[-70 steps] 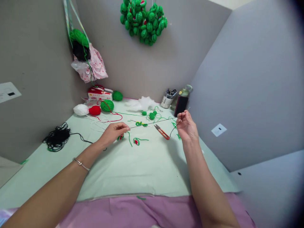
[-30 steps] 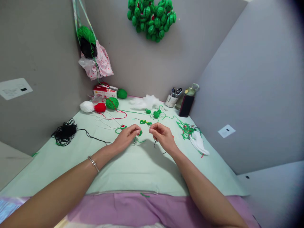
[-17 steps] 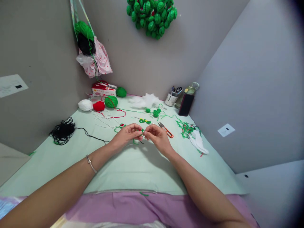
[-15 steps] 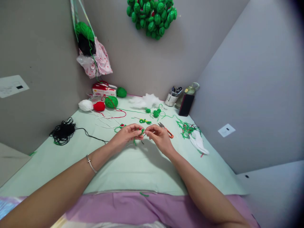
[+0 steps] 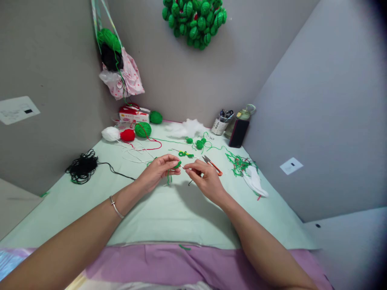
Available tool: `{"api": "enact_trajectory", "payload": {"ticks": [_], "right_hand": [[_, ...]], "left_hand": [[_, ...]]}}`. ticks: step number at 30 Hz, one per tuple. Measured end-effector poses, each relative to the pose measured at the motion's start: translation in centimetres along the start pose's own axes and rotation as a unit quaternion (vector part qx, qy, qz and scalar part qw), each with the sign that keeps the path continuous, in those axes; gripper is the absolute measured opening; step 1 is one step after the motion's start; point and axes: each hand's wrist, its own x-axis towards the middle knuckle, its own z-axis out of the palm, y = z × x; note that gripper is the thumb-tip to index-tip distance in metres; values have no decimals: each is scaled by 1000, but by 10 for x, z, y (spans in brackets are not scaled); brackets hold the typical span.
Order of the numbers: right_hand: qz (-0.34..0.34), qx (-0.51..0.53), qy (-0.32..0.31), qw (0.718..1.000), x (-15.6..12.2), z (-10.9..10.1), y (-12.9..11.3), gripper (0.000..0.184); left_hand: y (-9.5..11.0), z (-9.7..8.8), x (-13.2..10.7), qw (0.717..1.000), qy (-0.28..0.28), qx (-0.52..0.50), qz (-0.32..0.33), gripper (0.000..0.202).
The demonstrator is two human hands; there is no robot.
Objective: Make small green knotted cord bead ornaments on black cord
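Above the middle of the table, my left hand (image 5: 161, 169) pinches a small green crocheted piece (image 5: 178, 164), with green yarn ends hanging below the fingers. My right hand (image 5: 207, 177) is closed on a thin, pale needle (image 5: 182, 166), whose tip reaches the green piece. A short dark strand (image 5: 190, 182) dangles beneath the right fingers. Just beyond both hands lies a crochet hook with a yellow section (image 5: 190, 155), close to some green crocheted bits (image 5: 182, 154). Orange-handled thread snips (image 5: 215, 166) rest right behind my right hand.
Balls of white (image 5: 111, 134), red (image 5: 127, 135) and green yarn (image 5: 143, 129) sit at the back left, near a black yarn bundle (image 5: 81, 167). White stuffing (image 5: 189, 128), a pen cup (image 5: 219, 125) and a phone (image 5: 239, 133) stand behind. Green scraps (image 5: 237, 161) lie right.
My right hand has drawn slightly away to the right from the left, and the pale needle now shows between them. The dark strand has shifted right, under the right hand.
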Motion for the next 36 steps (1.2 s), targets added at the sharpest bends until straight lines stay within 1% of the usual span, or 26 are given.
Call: {"api": "enact_trajectory", "payload": {"ticks": [7,14,18,22,27,31,36], "right_hand": [[-8,-26,11,1000,1,0,1,20],[-6,-40,7,999,0,0,2,19],[0,-44,2,999,0,1,3,18],[7,-26,-6,1000,1,1,6,17],[28,8,3,1000,4,-1,7,17],[57,44,-8,997,5,-2,6,18],[98,108,-25,989,6,-1,6,23]], "left_hand": [[-1,-1,1,1000,7,25,7,26],[-1,0,0,998,14,57,8,28],[-4,1,1,996,22,86,23,29],[-5,0,2,994,7,102,27,28],[-2,-3,2,998,-9,66,5,29],[-1,-2,1,998,-7,66,1,26],[-5,-4,2,997,-24,66,-6,27]]}}
